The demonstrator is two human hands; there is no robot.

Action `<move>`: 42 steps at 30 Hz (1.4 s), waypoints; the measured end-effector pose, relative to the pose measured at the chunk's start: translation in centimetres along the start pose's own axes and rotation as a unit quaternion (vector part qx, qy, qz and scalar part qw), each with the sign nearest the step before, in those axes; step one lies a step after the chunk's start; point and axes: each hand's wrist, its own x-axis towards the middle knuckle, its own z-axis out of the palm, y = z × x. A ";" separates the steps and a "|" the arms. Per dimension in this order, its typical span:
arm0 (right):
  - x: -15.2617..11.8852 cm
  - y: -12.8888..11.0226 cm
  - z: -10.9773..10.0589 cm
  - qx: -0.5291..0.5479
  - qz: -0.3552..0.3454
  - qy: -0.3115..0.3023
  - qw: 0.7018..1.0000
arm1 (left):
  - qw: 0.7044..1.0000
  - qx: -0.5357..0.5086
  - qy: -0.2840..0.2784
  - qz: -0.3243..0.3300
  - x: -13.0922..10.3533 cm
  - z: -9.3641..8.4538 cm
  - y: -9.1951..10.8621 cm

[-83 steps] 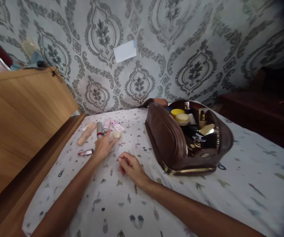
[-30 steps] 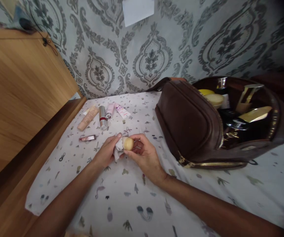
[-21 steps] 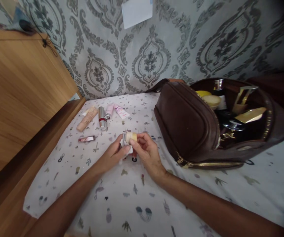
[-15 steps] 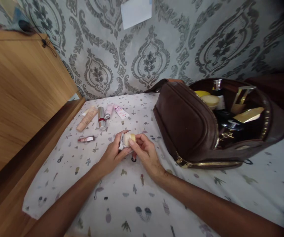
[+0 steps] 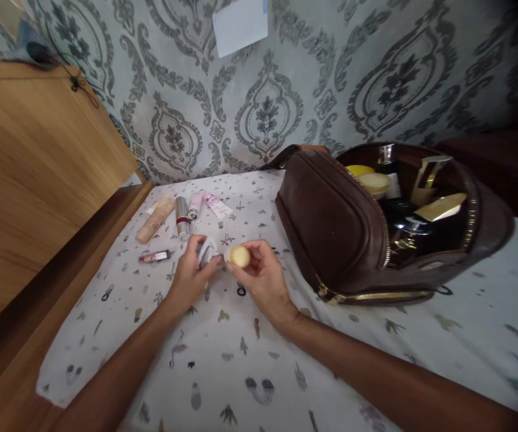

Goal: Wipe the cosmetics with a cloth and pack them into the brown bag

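Note:
Above the patterned sheet, my right hand (image 5: 265, 279) is closed around a small jar with a pale yellow top (image 5: 240, 257), its round end turned towards me. My left hand (image 5: 191, 273) is closed on a crumpled white wipe or tissue (image 5: 207, 249); which of these it is I cannot tell. A gap lies between the two hands. Beyond my left hand lie a silver tube with a red band (image 5: 182, 217), a beige tube (image 5: 155, 219), a pink tube (image 5: 195, 205) and a white-and-pink tube (image 5: 216, 205). A lip gloss tube (image 5: 154, 256) lies to its left.
To the right stands an open brown cosmetic bag (image 5: 326, 210) holding several items, among them a cream-lidded jar (image 5: 374, 183) and a gold-coloured piece (image 5: 442, 207). A wooden panel (image 5: 47, 132) rises at the left. Patterned wallpaper (image 5: 268, 114) backs the sheet (image 5: 222, 360).
My hands have moved apart. The jar has left the white wipe or tissue and turned its yellow end towards me in my right hand, while the wipe stays in my left. The view has shifted slightly.

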 end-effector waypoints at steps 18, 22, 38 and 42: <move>-1.4 -0.4 -0.2 -0.295 -0.114 -0.102 0.943 | 0.993 -0.108 -0.052 0.018 -0.5 0.9 1.0; -1.9 -0.5 0.0 -0.339 -0.122 -0.113 0.926 | 0.991 -0.063 -0.114 0.036 -0.3 0.9 0.9; -1.1 -0.6 -0.1 -0.347 -0.054 -0.079 0.933 | 0.992 0.023 -0.114 0.039 -1.0 0.7 1.7; -1.1 -0.6 -0.3 -0.224 -0.076 -0.096 0.967 | 0.989 -0.102 -0.064 -0.080 -0.5 0.5 1.1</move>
